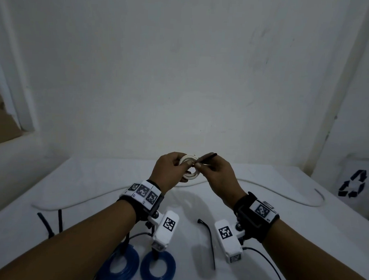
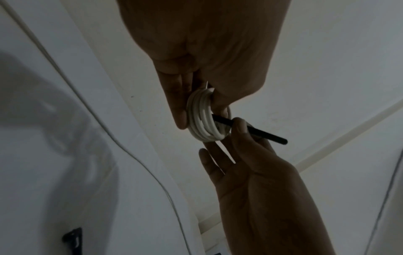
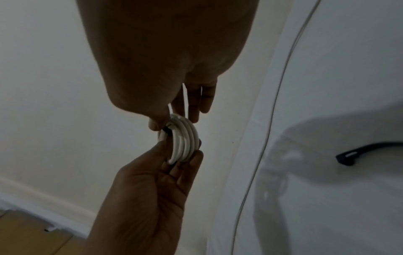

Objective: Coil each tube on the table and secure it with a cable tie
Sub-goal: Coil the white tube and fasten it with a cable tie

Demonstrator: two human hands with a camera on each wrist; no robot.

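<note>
A: Now, item one?
B: White tube coil [image 1: 189, 167], several turns, held above the worktop [image 1: 260, 217] in front of the wall. Left hand [image 1: 171, 169] grips it, thumb on one side and fingers on the other.

A: Right hand [image 1: 215, 173]?
B: Just beside the coil, pinching a black cable tie [image 1: 206, 157] between thumb and forefinger. The wrist views show the tie entering the coil's centre hole; its free end sticks out away from the coil.

A: Stock below the coil?
B: One long white tube [image 1: 282, 194], uncoiled, lying across the worktop beyond the wrists. Nearer the person than the coil: two blue coils [image 1: 158, 267], side by side; a loose black tie [image 1: 208, 240] to their right; further black ties [image 1: 49, 222] to their left.

A: Other?
B: A bag with a recycling mark [image 1: 352, 186], far right of the coil.
</note>
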